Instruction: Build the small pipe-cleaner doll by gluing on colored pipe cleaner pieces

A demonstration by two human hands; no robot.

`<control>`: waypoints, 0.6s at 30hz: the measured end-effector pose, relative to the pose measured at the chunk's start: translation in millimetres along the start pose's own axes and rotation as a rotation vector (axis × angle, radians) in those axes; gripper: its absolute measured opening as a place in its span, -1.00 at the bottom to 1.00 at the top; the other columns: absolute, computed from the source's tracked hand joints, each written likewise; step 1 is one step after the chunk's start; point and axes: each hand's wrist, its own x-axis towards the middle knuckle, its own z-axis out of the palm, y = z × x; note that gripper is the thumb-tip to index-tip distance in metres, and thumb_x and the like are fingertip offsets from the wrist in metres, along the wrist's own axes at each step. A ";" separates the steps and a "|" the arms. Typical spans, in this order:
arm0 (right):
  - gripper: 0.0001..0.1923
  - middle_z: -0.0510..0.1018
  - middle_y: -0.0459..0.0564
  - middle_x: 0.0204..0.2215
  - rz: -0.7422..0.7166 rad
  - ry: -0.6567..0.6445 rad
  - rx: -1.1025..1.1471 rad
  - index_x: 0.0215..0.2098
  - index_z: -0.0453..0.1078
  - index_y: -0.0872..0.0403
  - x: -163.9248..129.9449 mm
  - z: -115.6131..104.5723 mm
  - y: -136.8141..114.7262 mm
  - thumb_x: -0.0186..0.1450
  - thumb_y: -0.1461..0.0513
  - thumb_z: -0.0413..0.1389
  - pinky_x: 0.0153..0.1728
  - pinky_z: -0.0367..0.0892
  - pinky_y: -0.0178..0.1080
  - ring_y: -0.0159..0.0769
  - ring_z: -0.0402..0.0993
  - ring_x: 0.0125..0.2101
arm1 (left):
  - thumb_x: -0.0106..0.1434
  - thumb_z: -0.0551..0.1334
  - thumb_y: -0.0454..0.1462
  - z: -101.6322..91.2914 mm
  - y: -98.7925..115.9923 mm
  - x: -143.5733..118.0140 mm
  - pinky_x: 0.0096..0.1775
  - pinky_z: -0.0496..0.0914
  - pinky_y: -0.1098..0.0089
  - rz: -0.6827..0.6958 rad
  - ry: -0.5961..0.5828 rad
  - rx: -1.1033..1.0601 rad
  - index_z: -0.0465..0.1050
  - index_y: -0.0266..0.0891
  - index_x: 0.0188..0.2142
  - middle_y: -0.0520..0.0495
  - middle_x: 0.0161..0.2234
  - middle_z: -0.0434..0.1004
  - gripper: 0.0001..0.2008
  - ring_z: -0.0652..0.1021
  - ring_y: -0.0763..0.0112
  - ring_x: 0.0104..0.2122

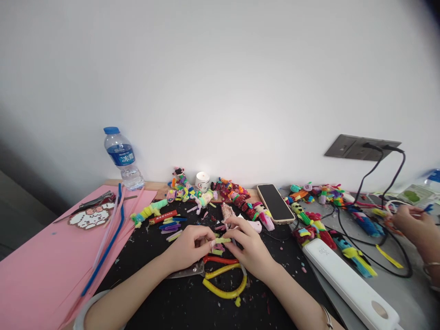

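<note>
Between the fingertips of my left hand (190,245) and my right hand (248,245) is a short yellow-green piece of pipe cleaner (222,240). Both hands are pinched closed on it, one at each end. A pair of scissors (225,293) with red and yellow handles lies on the black mat (165,302) just below my hands, its metal blade partly under my left wrist. Short purple and blue pipe cleaner pieces (172,227) lie beyond my left hand. Pink and green scraps (217,250) sit right under my fingers.
Fuzzy figures (151,211) line the back, beside a white roll (202,181) and a phone (276,203). At left are a water bottle (123,158) and pink paper (41,270) with long pipe cleaners (103,263). Right: a white power strip (350,284), black cables (364,243), another person's hand (414,224).
</note>
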 end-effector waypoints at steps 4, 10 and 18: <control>-0.91 0.41 0.12 -0.05 0.000 -0.001 0.004 -0.26 0.41 0.05 -0.2 0.1 0.6 0.29 0.32 0.08 -0.17 0.41 -0.17 -0.23 0.43 -0.17 | 0.24 0.14 -0.27 0.2 0.5 -0.3 -0.51 0.13 0.52 -0.005 -0.001 -0.004 0.43 -0.33 -0.44 0.10 -0.59 0.30 -0.81 0.26 0.55 -0.58; -0.90 0.41 0.11 -0.05 -0.009 -0.008 0.005 -0.26 0.42 0.05 -0.3 -0.5 1.6 0.28 0.32 0.09 -0.18 0.42 -0.17 -0.23 0.43 -0.18 | 0.24 0.15 -0.28 0.6 0.8 -0.3 -0.52 0.13 0.52 -0.008 -0.008 -0.030 0.42 -0.33 -0.44 0.10 -0.59 0.30 -0.82 0.26 0.55 -0.59; -0.91 0.42 0.11 -0.06 0.000 -0.014 0.031 -0.28 0.43 0.05 0.7 -1.3 0.3 0.28 0.32 0.09 -0.19 0.42 -0.19 -0.25 0.44 -0.19 | 0.25 0.14 -0.30 -0.4 -0.6 -0.3 -0.51 0.15 0.53 0.024 -0.011 -0.004 0.42 -0.32 -0.43 0.09 -0.57 0.32 -0.83 0.27 0.55 -0.58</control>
